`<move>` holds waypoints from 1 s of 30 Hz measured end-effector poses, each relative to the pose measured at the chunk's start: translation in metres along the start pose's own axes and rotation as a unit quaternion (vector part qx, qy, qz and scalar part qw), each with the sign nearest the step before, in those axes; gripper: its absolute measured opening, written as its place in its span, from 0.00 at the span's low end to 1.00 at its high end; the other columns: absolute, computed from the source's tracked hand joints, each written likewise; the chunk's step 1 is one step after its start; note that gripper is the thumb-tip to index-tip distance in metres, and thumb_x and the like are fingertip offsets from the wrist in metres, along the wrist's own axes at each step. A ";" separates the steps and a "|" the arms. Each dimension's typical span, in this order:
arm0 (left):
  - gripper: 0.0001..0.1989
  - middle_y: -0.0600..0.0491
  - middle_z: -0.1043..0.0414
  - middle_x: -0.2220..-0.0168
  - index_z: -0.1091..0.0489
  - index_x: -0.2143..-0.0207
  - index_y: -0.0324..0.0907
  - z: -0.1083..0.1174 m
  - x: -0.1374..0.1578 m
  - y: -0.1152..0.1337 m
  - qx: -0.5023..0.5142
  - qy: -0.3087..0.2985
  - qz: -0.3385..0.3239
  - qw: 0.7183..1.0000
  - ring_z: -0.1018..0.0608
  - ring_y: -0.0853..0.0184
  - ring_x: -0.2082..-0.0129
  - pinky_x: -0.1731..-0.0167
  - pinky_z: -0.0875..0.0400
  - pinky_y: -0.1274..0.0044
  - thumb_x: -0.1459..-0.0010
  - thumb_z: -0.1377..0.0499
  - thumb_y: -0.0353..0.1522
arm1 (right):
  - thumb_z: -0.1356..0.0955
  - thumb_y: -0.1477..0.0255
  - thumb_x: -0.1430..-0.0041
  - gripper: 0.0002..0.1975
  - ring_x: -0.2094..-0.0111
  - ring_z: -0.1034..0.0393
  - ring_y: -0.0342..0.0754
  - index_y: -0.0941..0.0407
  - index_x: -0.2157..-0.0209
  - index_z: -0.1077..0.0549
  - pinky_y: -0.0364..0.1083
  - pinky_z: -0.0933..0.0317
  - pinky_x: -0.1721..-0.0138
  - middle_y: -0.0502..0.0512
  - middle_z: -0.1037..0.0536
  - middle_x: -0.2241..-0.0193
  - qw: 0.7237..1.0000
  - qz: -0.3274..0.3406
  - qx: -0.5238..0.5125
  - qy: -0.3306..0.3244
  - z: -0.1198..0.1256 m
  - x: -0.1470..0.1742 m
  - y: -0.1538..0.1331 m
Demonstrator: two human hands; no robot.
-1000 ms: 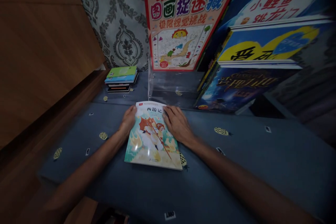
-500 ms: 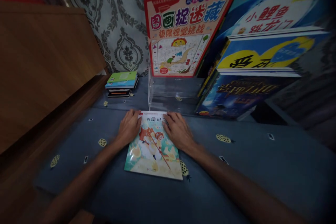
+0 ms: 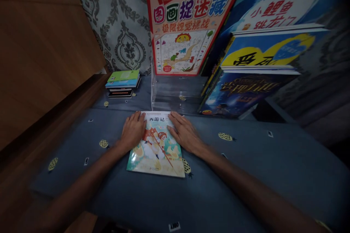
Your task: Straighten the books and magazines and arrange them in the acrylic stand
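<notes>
A thin paperback storybook (image 3: 157, 149) with a figure holding a long staff on its cover lies flat on the dark blue cloth. My left hand (image 3: 133, 130) rests at its upper left edge, fingers laid out flat and touching the cover's side. Over the upper right edge lies my right hand (image 3: 184, 133), with its fingers stretched forward and slightly apart. Both palms face down, and their undersides are hidden.
Behind the storybook stands a clear plastic rack (image 3: 175, 89) holding a red-bordered picture book (image 3: 182, 43). To its right, a dark blue book (image 3: 243, 91) leans with several others. A small stack of books (image 3: 123, 83) lies at back left, near a wooden cabinet (image 3: 46, 43).
The whole view has shifted slightly, so everything sits a little higher and further left. Both hands stay at the storybook's upper edges, with fingers lying a bit flatter.
</notes>
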State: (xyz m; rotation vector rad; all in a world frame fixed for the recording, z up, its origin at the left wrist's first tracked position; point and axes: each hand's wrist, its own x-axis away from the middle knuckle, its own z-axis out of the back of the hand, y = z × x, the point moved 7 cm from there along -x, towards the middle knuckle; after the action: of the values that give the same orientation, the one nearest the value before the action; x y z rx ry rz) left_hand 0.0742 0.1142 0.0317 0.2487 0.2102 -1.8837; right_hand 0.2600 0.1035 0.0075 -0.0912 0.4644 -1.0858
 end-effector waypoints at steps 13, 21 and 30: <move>0.19 0.37 0.32 0.39 0.33 0.42 0.36 0.000 0.000 0.002 0.000 -0.006 -0.012 1.000 0.30 0.51 0.39 0.44 0.33 0.59 0.31 0.53 0.31 | 0.39 0.44 0.37 0.48 0.29 0.55 0.61 0.63 0.29 0.55 0.64 0.53 0.32 0.74 0.48 0.30 0.995 0.069 -0.010 -0.078 0.011 0.064 -0.025; 0.20 0.34 0.29 0.42 0.32 0.43 0.33 0.009 0.001 0.023 -0.024 -0.031 -0.084 0.996 0.29 0.49 0.39 0.42 0.37 0.57 0.35 0.51 0.24 | 0.37 0.47 0.36 0.49 0.28 0.63 0.61 0.59 0.28 0.63 0.64 0.55 0.31 0.71 0.59 0.28 0.980 0.117 -0.066 -0.144 0.025 0.097 -0.039; 0.18 0.39 0.31 0.39 0.32 0.43 0.40 -0.002 -0.021 0.093 0.167 -0.031 -0.194 0.966 0.30 0.54 0.38 0.40 0.40 0.62 0.33 0.48 0.34 | 0.34 0.52 0.36 0.47 0.28 0.61 0.62 0.57 0.28 0.61 0.64 0.51 0.32 0.69 0.58 0.28 0.985 0.100 -0.077 -0.115 0.024 0.101 -0.039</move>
State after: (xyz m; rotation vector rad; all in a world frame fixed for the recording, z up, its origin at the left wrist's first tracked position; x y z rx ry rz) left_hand 0.1691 0.1044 0.0339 0.3979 -0.1146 -2.3110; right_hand 0.2754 -0.0062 0.0088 -0.2972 0.3406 -0.8286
